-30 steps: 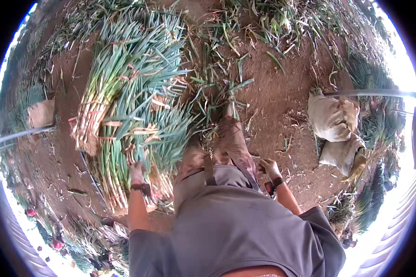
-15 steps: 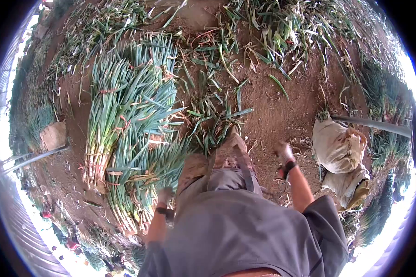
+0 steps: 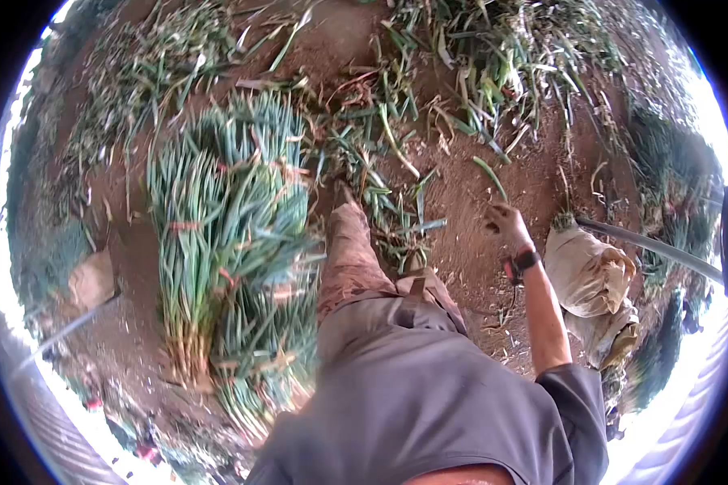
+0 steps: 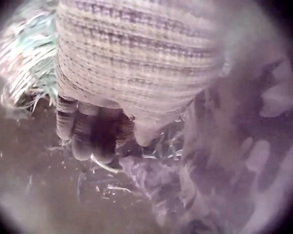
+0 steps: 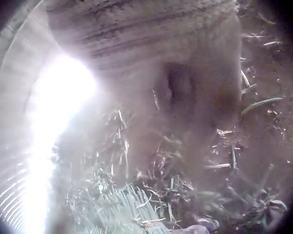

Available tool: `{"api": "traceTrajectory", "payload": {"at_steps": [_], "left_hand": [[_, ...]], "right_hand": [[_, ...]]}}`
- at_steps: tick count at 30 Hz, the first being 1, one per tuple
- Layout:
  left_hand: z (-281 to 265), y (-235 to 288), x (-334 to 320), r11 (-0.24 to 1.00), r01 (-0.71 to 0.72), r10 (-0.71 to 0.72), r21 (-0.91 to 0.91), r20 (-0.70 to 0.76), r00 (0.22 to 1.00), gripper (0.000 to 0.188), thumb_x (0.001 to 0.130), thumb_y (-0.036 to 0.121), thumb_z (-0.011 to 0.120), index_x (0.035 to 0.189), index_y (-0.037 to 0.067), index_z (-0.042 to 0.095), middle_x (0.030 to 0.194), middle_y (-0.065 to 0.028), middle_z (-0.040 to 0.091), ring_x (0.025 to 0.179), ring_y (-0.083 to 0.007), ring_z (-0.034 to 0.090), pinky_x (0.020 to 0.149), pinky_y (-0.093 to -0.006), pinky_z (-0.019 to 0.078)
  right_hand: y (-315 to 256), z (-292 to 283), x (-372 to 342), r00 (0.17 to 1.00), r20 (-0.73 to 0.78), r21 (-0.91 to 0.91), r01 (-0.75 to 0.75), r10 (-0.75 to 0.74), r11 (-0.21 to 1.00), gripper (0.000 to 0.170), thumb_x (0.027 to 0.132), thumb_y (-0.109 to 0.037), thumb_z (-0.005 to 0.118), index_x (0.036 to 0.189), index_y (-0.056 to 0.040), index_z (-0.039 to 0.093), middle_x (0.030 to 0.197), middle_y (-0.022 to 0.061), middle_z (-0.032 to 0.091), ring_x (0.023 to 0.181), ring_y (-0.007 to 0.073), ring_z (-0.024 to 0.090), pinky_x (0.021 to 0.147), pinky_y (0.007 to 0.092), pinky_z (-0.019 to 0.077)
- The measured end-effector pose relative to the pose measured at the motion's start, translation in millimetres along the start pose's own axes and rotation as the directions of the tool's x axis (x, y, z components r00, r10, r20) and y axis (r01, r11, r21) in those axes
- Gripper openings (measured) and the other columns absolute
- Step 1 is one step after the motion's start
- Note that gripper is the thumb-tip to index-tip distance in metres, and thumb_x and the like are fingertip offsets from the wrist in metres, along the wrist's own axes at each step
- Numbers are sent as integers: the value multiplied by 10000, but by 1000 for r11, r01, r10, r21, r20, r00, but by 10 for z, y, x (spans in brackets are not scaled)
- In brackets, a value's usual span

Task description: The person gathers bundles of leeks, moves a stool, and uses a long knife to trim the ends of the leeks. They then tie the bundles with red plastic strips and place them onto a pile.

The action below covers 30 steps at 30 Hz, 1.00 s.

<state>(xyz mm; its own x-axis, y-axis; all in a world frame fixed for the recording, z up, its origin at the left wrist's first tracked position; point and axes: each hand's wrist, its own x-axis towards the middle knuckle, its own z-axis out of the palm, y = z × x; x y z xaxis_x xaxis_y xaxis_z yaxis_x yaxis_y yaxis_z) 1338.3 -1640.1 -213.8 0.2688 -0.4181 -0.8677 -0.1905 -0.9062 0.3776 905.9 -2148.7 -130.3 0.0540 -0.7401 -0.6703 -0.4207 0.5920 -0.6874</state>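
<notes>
Onion pile (image 3: 243, 214): tied bundles, lying on the ground (image 3: 465, 194) at the person's left, out past the left fingers. Left hand (image 4: 129, 68): gloved, fingers hanging loosely bent, nothing I can see in them. Right hand (image 3: 507, 226): fingers loosely bent, nothing I can see held, just short of a loose leaf (image 3: 490, 179). Sacks (image 3: 588, 271): right of that forearm. Changed since a second ago: left hand gone from my head view, where it was at the onions; right hand farther forward.

Pale rumpled sacks (image 3: 584, 271) — a grey pole (image 3: 659, 252) alongside, brown soil (image 3: 457, 202)
</notes>
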Motion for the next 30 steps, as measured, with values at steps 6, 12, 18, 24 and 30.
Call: {"api": "traceTrajectory", "payload": {"at_steps": [6,12,18,24,30], "left_hand": [[-1446,730,984,980,-165,150,107,135,979,232,857,218,633,1038,75,605,831,-93,652,720,-243,645,628,-399,486],[-2898,2010,1618,804,229,-361,-548,-146,921,200,905,259,584,930,63,555,731,-86,623,584,-195,621,478,-321,429],[-3295,3310,2485,838,-89,-6,-539,-172,985,261,879,273,637,978,33,660,767,-64,662,627,-156,612,593,-285,487],[-2844,4787,2547,935,-182,182,-305,-27,983,221,943,250,589,991,40,640,758,-34,662,667,-128,620,648,-273,503],[-2776,5389,2685,971,-26,36,-238,38,999,263,951,279,574,992,29,644,810,-48,663,709,-143,617,648,-297,495]], "right_hand": [[-840,308,55,971,-56,58,-231,234,971,314,938,-324,628,1093,-51,647,904,42,700,710,153,685,578,267,517],[-1128,584,242,974,-169,198,-115,149,974,304,932,-319,633,1053,-40,652,864,46,689,703,170,682,570,284,518],[-186,1120,-13,894,-61,362,-394,444,845,223,905,-295,665,891,-73,645,779,25,654,640,153,628,569,306,515],[-569,1343,307,849,93,409,-508,519,758,295,891,-261,678,1042,-8,676,882,52,689,730,159,653,626,311,525],[-1108,450,1252,833,18,395,-514,553,761,226,887,-240,659,933,-19,647,795,59,674,624,150,637,525,298,494]]}}
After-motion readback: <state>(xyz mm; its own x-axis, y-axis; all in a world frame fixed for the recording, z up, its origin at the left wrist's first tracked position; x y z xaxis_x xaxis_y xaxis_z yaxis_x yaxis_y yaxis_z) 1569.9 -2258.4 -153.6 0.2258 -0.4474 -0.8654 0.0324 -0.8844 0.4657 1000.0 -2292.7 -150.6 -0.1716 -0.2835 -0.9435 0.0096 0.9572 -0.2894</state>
